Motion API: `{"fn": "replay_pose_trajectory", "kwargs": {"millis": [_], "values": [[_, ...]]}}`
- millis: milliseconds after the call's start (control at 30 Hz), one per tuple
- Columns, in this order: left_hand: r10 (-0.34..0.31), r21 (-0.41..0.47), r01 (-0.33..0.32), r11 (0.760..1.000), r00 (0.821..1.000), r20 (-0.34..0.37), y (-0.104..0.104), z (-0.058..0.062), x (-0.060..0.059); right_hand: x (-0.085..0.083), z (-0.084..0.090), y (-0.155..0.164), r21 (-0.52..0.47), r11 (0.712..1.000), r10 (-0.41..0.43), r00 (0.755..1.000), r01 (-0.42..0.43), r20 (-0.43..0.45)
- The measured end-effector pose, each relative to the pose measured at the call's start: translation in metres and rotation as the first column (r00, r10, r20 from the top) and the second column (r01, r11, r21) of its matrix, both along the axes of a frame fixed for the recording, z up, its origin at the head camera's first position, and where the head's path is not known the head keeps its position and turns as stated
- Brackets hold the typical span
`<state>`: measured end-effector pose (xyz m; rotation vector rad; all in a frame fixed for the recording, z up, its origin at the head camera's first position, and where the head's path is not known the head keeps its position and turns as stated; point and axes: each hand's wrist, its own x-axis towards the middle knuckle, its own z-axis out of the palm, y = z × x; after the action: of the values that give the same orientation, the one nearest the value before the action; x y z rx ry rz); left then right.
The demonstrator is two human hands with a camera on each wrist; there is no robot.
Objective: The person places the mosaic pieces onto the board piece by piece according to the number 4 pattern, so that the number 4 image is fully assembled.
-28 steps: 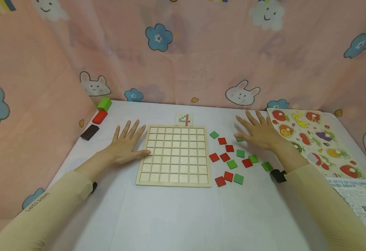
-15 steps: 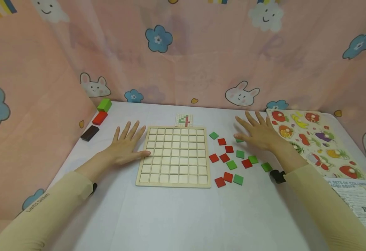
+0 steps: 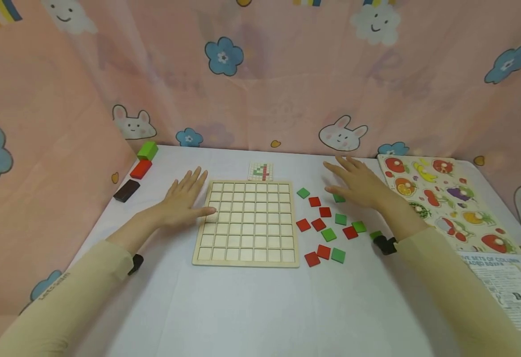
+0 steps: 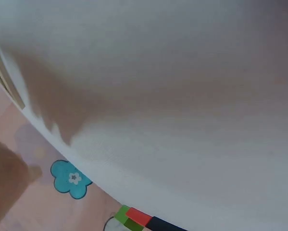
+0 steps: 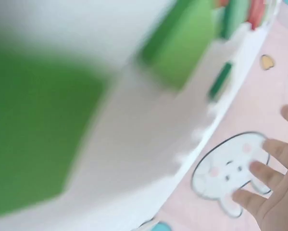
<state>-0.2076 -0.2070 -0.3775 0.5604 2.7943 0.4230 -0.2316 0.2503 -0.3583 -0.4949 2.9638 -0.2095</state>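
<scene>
Both hands of a person in pale sleeves are raised over a white worktop (image 3: 242,307). The left hand (image 3: 180,203) is beside the left edge of a wooden grid board (image 3: 247,222). Its fingers are straight with narrow gaps, the thumb set apart and overlapping the board's rim; contact cannot be determined. The left wrist view shows this hand's shadow on the worktop, apart from the hand itself.

The right hand (image 3: 358,184) is beyond the board's right edge, fingers straight and spread, thumb near a green tile. Seven red tiles (image 3: 318,224) and seven green tiles (image 3: 340,219) lie scattered on the worktop between the board and the right sleeve.

A small pattern card (image 3: 260,171) lies at the board's far edge. Near the worktop's far left corner, a green block (image 3: 147,150), a red block (image 3: 141,169) and a black block (image 3: 126,191) follow the left edge. A fruit-picture board (image 3: 449,203) occupies the far right corner, with a printed sheet (image 3: 507,290) adjoining along the right side. Pink printed cloth (image 3: 282,94) rises behind the far edge.
</scene>
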Motion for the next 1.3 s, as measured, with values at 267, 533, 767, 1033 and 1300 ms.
{"fn": "replay_pose_trajectory", "kwargs": {"millis": [267,533,767,1033,1300], "values": [[-0.140,0.142,0.116,0.983,0.975,0.175,-0.008,0.003,-0.013,-0.010,0.002,-0.038,-0.159,0.986,0.074,0.984,-0.048,0.163],[-0.172,0.124,0.149,0.981,0.962,0.210,-0.011,-0.002,-0.013,-0.020,-0.004,-0.062,-0.208,0.975,0.123,0.969,-0.077,0.215],[-0.176,0.095,0.161,0.982,0.966,0.187,-0.011,-0.002,-0.012,-0.028,-0.007,-0.067,-0.200,0.973,0.158,0.969,-0.119,0.192],[-0.176,0.067,0.167,0.984,0.973,0.148,-0.012,-0.006,-0.013,-0.032,-0.002,-0.074,-0.161,0.982,0.129,0.966,-0.094,0.225],[-0.179,0.061,0.172,0.983,0.974,0.136,-0.013,-0.007,-0.013,-0.038,0.008,-0.094,-0.291,0.952,0.144,0.977,-0.094,0.155]]}}
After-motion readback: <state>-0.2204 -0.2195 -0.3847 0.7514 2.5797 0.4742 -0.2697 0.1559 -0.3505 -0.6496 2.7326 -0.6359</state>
